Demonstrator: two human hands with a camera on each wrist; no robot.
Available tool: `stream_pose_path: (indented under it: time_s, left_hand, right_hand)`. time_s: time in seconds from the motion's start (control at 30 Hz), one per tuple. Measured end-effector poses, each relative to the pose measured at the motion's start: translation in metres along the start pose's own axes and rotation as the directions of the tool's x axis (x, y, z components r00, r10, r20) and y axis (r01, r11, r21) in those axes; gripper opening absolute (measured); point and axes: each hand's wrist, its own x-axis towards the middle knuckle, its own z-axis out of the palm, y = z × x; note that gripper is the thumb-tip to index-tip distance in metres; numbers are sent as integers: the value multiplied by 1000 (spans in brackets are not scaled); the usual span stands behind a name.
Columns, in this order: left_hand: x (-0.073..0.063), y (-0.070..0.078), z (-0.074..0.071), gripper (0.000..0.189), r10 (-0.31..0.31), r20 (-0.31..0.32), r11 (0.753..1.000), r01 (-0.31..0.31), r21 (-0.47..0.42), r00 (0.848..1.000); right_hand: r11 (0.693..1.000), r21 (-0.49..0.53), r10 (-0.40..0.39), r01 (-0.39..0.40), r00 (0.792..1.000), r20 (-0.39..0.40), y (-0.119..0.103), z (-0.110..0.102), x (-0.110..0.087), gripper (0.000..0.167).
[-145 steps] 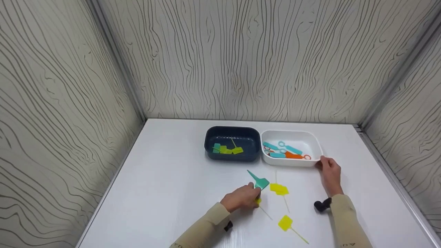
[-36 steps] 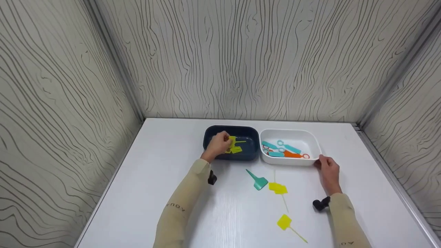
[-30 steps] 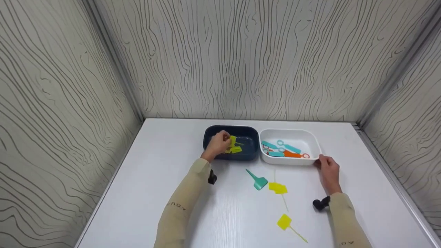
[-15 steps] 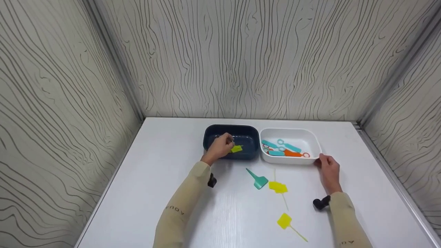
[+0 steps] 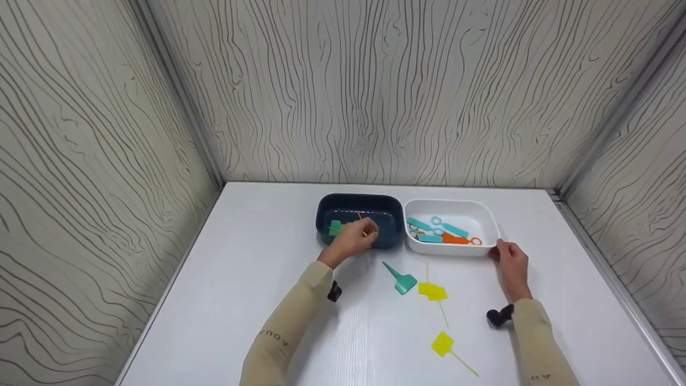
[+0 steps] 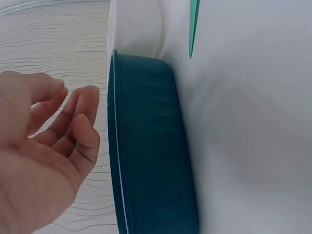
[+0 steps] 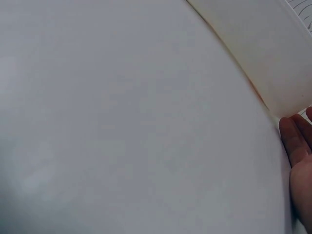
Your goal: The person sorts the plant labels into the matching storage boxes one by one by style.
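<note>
My left hand (image 5: 353, 237) is over the front of the dark blue box (image 5: 362, 199), its fingers loosely bent. In the left wrist view that hand (image 6: 48, 122) shows nothing between its fingers, beside the box's outer wall (image 6: 151, 146). Inside lie a green plant label (image 5: 335, 227) and yellow ones, partly hidden by the hand. My right hand (image 5: 513, 268) holds the front right corner of the white box (image 5: 455, 250); in the right wrist view its fingers (image 7: 291, 136) touch the outer wall. A green T-shaped plant label (image 5: 404, 283) lies on the table.
Yellow plant labels (image 5: 432, 291) overlap on the table before the white box; another yellow label (image 5: 442, 344) lies nearer. Turquoise tags with rings (image 5: 455, 230) and orange ones (image 5: 455, 240) lie in the white box. Patterned panels (image 5: 375, 107) enclose the table.
My left hand has carried a yellow label from the table into the dark blue box and let it go. It has since shifted right and nearer. My right hand stays at the white box.
</note>
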Motion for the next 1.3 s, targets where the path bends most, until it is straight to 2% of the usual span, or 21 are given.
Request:
stream_pose_path:
  time_s: [0.27,0.57,0.7,0.97,1.3]
  left_hand:
    - [-3,2,13,15,46,50,999,-46,-1,998]
    - [-8,5,34,19,-4,109,998,-2,62,994]
    - [-10,7,45,22,-8,126,994,-6,112,992]
    - [-14,13,65,24,-46,134,955,5,296,990]
    - [-18,15,87,29,-78,168,904,-1,427,983]
  right_hand:
    - [999,-32,-3,3,1000,-5,-1,0,0,54]
    - [1000,-28,3,-3,1000,-14,0,0,2,51]
    - [999,-46,-23,23,1000,-12,0,-1,1,52]
    - [996,-84,-36,35,999,-13,1,1,-1,56]
    - [993,-119,-18,18,1000,0,3,-1,3,57]
